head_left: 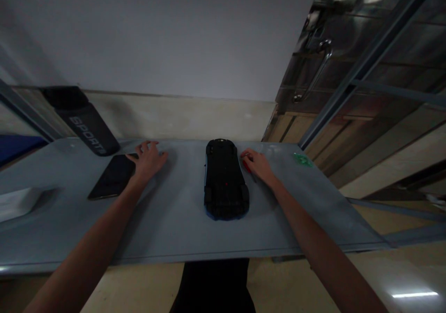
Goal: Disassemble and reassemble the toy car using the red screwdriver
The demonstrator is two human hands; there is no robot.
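A toy car (225, 178) lies upside down in the middle of the grey table, its black underside up and blue body edges showing. Just right of it, my right hand (258, 165) has its fingers curled on a small screwdriver (247, 166) with a red handle; its thin shaft points back toward me. My left hand (149, 160) is open, fingers spread, above the table by the right edge of a dark smartphone (113, 177). Whether the thumb touches the phone is unclear.
A dark sports bottle (87, 122) stands at the back left. A white object (19, 203) sits at the left edge, and small green pieces (302, 159) lie at the right. Metal frame posts (334, 103) rise beside the table (174, 229), with a wall behind.
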